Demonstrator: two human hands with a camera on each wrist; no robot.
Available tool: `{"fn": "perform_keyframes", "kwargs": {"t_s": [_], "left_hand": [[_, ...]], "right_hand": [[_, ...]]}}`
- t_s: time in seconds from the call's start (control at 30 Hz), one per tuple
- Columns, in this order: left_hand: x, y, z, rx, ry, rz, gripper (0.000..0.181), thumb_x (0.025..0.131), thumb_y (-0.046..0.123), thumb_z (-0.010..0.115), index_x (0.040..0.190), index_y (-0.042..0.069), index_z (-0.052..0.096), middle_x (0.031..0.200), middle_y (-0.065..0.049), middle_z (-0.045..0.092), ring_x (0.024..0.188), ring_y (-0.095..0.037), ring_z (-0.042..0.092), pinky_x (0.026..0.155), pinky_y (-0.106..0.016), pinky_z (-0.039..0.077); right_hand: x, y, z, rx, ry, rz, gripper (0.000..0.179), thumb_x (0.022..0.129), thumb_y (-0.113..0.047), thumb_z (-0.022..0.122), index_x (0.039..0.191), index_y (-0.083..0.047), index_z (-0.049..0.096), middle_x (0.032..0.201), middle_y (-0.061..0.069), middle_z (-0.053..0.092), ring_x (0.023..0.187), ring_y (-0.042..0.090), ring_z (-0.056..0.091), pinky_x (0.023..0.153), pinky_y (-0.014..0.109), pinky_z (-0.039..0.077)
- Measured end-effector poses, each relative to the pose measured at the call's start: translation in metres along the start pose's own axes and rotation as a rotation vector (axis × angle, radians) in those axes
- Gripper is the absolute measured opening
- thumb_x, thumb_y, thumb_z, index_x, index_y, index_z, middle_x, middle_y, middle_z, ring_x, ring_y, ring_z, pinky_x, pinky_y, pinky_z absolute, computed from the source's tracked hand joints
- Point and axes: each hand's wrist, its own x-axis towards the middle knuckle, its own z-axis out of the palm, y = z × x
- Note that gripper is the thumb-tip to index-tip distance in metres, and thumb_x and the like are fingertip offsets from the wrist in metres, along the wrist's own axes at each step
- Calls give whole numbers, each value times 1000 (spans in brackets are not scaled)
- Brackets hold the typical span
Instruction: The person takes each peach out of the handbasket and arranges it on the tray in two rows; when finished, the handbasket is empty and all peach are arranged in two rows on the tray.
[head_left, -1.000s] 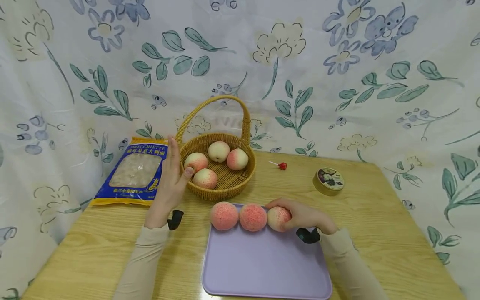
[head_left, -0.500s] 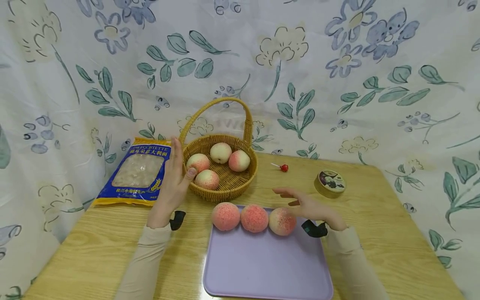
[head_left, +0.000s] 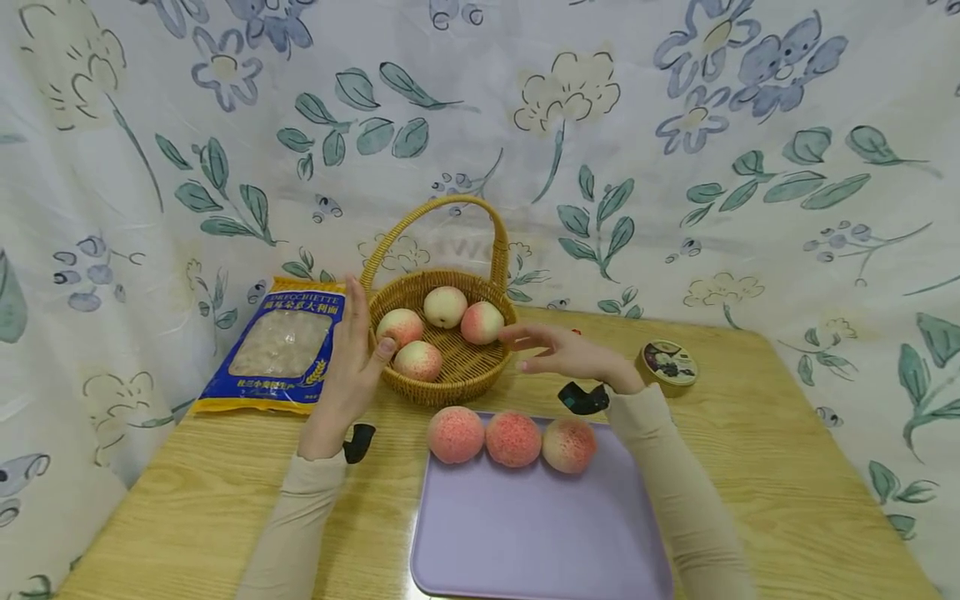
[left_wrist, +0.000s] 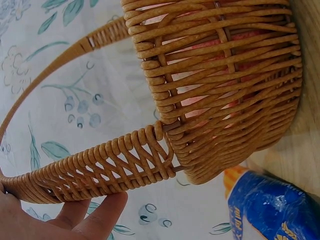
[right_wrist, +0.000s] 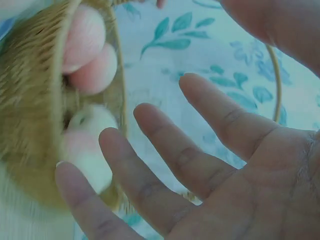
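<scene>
A wicker basket (head_left: 442, 392) with a tall handle holds several pink-and-white peaches (head_left: 417, 361). My left hand (head_left: 347, 375) is held upright at its left side, fingers straight and thumb over the rim; in the left wrist view its fingertips (left_wrist: 112, 210) lie against the wrapped handle (left_wrist: 107, 162). My right hand (head_left: 566, 354) hovers at the basket's right rim, palm toward it, fingers spread and holding nothing. In the right wrist view those fingers (right_wrist: 165, 142) overlap the rim beside the peaches (right_wrist: 92, 147). Three peaches (head_left: 513, 439) sit in a row along the back of a purple tray (head_left: 540, 533).
A blue and yellow pasta bag (head_left: 277, 346) leans at the left of the basket. A round tin (head_left: 667, 363) stands at the right. Behind my right hand a red lollipop (head_left: 576, 332) is mostly hidden. A floral curtain (head_left: 480, 125) hangs behind the wooden table (head_left: 787, 467).
My right hand has let go of the right-hand peach on the tray, risen, and moved left and away to the basket's right rim. My left hand stays at the basket.
</scene>
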Motion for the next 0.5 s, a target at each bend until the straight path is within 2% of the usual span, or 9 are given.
{"fn": "perform_keyframes", "kwargs": {"t_s": [0.2,0.4,0.5], "left_hand": [[-1,-1,0,-4,-6,-14,91,93,72,22,156,16,-11,164,-5,-12,151,-36,-3,114,-66,3],[-2,-2,0,1,0,3,87,94,70,22,156,19,-11,164,-4,-12,150,-37,-2,113,-68,4],[-2,-2,0,12,1,7,86,95,70,22,156,20,-11,164,-5,-11,150,-38,-1,113,-68,4]], "right_hand": [[55,-20,10,9,-101,-2,53,98,-17,58,147,-9,40,152,12,41,142,31,36,113,48,33],[106,-30,36,-124,-132,-37,53,96,-19,60,146,-8,43,149,10,45,137,27,42,111,45,36],[125,-30,49,-173,-150,-12,55,95,-22,61,145,-8,44,147,8,48,133,21,47,108,38,40]]}}
